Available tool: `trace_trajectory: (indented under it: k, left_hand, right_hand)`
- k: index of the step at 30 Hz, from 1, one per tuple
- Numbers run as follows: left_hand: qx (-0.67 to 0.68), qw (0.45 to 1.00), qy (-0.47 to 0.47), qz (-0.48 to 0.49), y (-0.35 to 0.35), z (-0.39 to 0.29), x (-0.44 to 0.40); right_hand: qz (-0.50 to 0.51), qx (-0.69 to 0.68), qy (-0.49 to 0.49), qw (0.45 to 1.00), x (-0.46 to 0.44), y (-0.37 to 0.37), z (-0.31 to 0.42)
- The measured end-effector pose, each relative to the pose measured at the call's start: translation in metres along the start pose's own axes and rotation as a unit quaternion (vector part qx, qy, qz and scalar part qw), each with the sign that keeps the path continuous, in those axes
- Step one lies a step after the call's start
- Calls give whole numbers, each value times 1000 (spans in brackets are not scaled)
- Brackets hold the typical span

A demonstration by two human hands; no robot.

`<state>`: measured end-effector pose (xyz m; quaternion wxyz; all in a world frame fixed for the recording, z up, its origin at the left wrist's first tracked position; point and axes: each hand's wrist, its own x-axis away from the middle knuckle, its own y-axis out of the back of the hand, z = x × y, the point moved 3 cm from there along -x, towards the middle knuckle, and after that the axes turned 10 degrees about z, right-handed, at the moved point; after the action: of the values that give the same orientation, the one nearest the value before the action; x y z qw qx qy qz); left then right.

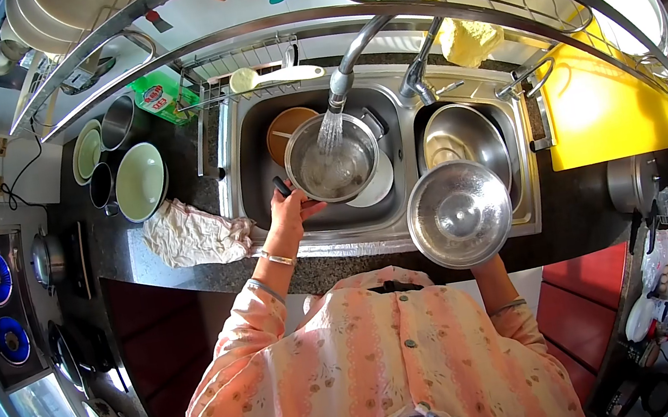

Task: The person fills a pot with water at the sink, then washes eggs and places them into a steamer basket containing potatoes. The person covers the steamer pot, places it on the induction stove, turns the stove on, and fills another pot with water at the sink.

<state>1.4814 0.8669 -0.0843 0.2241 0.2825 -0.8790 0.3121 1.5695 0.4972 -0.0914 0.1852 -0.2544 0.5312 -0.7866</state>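
My left hand (pixel 289 209) is closed round the black handle of a steel pot (pixel 312 179) in the left sink basin. Water runs from the faucet (pixel 340 85) into this pot. A brown bowl (pixel 281 130) and a white dish (pixel 375 185) lie partly beneath it. A steel bowl (pixel 460 214) is above the front edge of the right basin, with my right hand (pixel 488 265) under its near rim; the fingers are hidden behind the bowl. Another steel bowl (pixel 474 136) sits in the right basin.
A crumpled cloth (pixel 195 233), pale green bowls (pixel 141 182) and a green bottle (pixel 162 98) are left of the sink. A yellow board (pixel 595 109) stands at the right. The metal rack (pixel 255 26) crosses overhead, and a stove (pixel 1 301) is far left.
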Motion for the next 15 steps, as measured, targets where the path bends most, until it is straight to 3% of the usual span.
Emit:
trace_trajectory:
  k: [15]
  left_hand:
    - [5,1000,6,-3,-3,1,4]
  right_hand:
    - [13,42,-14,999,-5,-30,-4]
